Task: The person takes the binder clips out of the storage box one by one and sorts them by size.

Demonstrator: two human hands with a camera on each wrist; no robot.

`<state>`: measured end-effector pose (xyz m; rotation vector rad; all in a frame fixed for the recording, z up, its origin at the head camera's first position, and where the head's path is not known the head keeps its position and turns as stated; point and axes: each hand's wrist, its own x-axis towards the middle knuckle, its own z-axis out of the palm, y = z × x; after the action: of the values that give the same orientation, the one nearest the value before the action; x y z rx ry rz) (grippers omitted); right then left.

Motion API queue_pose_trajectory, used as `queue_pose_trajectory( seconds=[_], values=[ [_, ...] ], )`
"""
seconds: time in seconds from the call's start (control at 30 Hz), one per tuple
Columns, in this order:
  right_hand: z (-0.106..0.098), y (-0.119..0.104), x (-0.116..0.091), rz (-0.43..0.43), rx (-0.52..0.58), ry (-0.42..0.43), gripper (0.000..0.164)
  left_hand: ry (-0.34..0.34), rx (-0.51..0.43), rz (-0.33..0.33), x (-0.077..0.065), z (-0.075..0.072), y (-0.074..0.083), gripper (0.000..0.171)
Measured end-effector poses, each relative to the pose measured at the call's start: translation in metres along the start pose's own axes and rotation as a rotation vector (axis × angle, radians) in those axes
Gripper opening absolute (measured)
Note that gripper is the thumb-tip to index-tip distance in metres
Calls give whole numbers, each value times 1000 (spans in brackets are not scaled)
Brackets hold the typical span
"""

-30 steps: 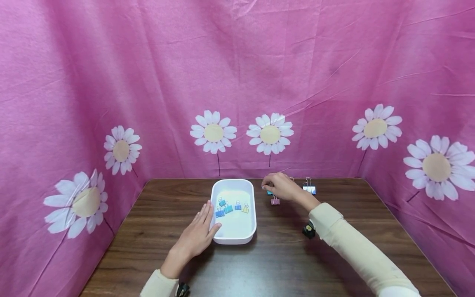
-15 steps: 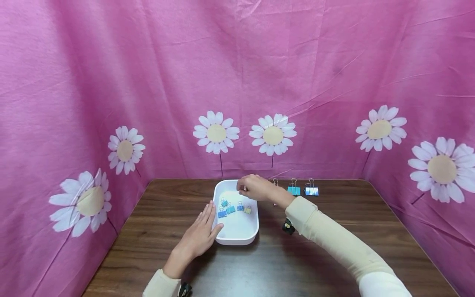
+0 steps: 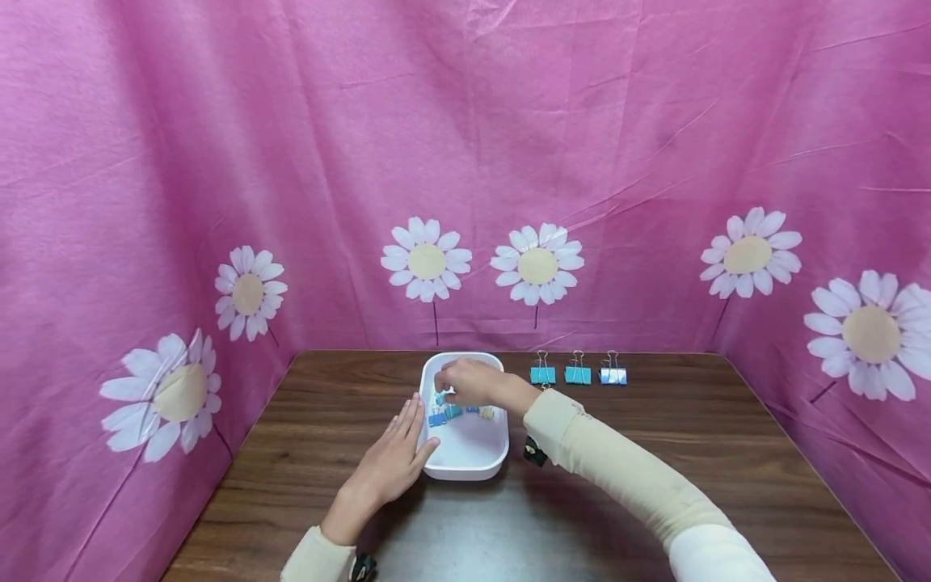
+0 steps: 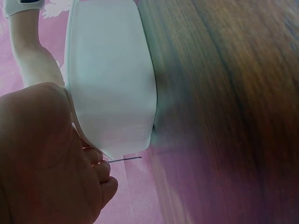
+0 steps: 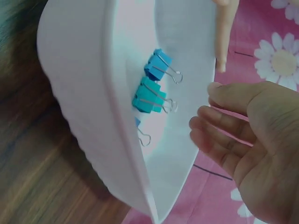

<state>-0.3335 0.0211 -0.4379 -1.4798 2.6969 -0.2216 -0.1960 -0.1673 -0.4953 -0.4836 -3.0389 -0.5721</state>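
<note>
My left hand (image 3: 393, 453) lies along the left side of the white tray (image 3: 465, 471), its fingers straight and the thumb by the rim. In the left wrist view that hand presses against the tray's side wall. My right hand (image 3: 476, 382) hovers over the tray, fingertips close to a small teal binder clip (image 3: 440, 398). The right wrist view shows the thumb and bent fingers apart, holding nothing. Beside that clip lie a blue binder clip (image 3: 436, 419), a larger teal binder clip (image 3: 453, 411) and a yellow binder clip (image 3: 486, 413); the right hand partly covers the group.
Right of the tray, two teal binder clips (image 3: 578, 375) and a shiny blue binder clip (image 3: 612, 376) stand in a row at the wooden table's (image 3: 655, 436) back edge. My right sleeve (image 3: 618, 461) hides part of the table. A pink flowered cloth (image 3: 618, 162) hangs around it.
My right hand has moved left from the clip row to over the tray. A teal clip it was at now stands in the row. The sleeve now covers the pink clip. My left hand stays put.
</note>
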Motion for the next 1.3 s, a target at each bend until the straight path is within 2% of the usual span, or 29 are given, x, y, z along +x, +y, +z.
queue_pose_trajectory(
  seconds=[0.4,0.5,0.6,0.7,0.73,0.9,1.13,1.3],
  values=[
    [17,-15,11,57,-30,-195,42,13,12,29,0,-1,0,73],
    [21,-17,12,62,-44,-242,39,17,8,27,0,-1,0,73],
    [25,-17,13,47,-79,-263,25,25,-2,30,-1,-1,1,73],
    [27,-16,14,37,-93,-240,8,28,-2,34,-1,-1,1,72],
    [28,-15,14,35,-95,-227,7,25,4,33,-1,-1,0,72],
    [28,-12,14,15,-73,-171,15,34,5,38,-1,0,0,72],
    [27,-12,14,-44,-13,-86,11,33,-4,46,-1,-1,0,73],
    [27,-11,13,-58,4,-61,13,31,0,50,0,0,-1,73]
  ],
)
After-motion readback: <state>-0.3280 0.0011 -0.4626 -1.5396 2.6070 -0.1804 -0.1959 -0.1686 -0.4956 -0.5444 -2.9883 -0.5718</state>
